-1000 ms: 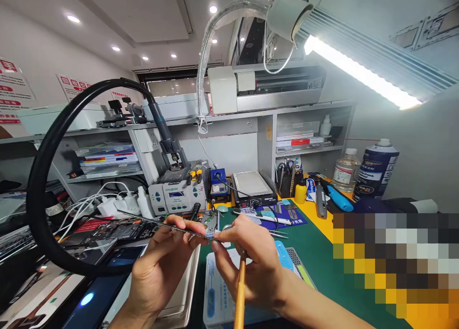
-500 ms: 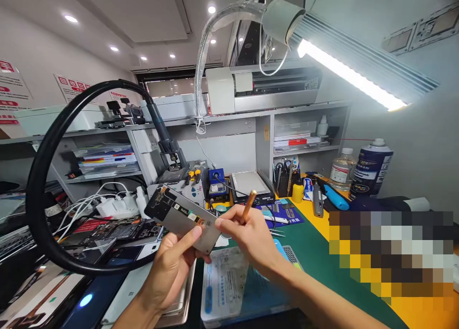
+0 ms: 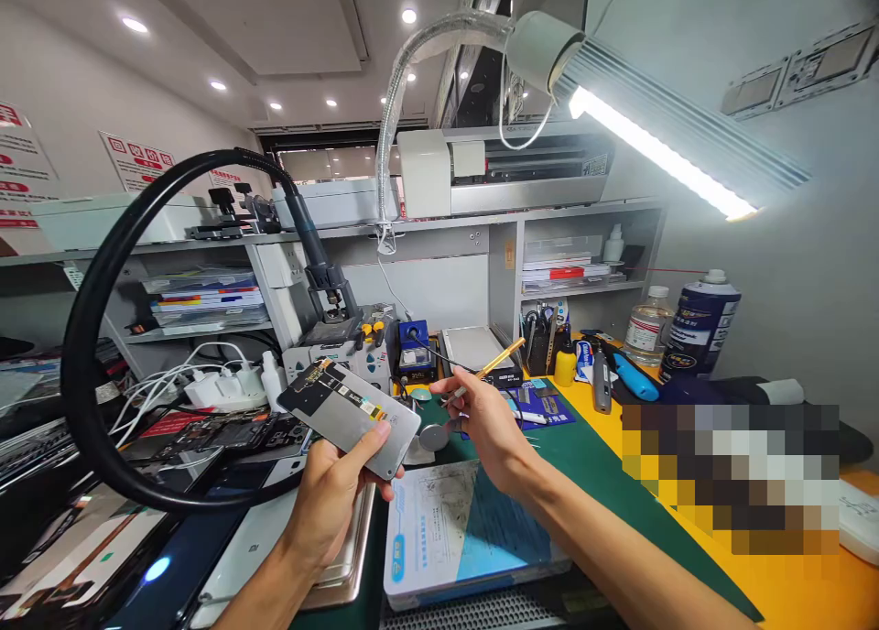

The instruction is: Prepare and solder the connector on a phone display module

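Note:
My left hand [image 3: 336,488] grips the lower edge of a phone screen [image 3: 350,410], its thumb pressed on the silver back near a yellow flex cable. The screen's back faces up, tilted, with a black area at its far left end. To its right, apart from it, my right hand [image 3: 481,424] pinches a slim gold-coloured pen-like tool [image 3: 501,359]. The tool's rear end points up to the right; its tip is partly hidden by the fingers. Below both hands lies a flat white and blue box [image 3: 439,538] on the green mat [image 3: 597,483].
Phones and phone parts [image 3: 89,538] crowd the left side, under a thick black hose [image 3: 75,374]. A lit lamp [image 3: 659,145] hangs above. At the right stand a spray can [image 3: 700,328] and a clear bottle [image 3: 645,328]. A blue soldering station [image 3: 414,342] sits behind.
My right hand has drawn back from the screen's right end, and the gold tool has tipped over to the right. The left hand still holds the screen.

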`<action>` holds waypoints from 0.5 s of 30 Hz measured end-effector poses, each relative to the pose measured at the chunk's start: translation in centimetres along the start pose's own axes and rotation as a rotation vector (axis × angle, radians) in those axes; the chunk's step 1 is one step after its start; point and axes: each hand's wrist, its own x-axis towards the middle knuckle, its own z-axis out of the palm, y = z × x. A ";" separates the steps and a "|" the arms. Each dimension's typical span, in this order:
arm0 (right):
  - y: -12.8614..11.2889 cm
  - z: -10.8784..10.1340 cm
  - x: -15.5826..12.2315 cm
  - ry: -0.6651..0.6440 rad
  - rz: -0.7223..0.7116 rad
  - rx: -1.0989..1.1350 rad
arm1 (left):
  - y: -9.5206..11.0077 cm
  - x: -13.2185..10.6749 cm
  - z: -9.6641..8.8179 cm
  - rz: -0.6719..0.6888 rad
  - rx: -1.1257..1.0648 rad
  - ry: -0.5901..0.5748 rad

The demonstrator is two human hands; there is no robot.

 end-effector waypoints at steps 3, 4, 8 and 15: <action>0.2 0.1 0.1 -0.051 0.045 0.090 | 0.1 -0.1 0.1 -0.010 0.006 0.000; 0.2 0.1 0.1 -0.066 0.048 0.110 | 0.1 -0.1 0.2 -0.014 0.005 0.000; 0.1 0.2 -0.1 -0.113 0.028 0.061 | 0.1 -0.1 0.3 -0.026 0.003 0.016; -0.1 0.2 -0.4 -0.215 0.080 -0.019 | 0.2 -0.3 0.3 -0.023 0.001 0.021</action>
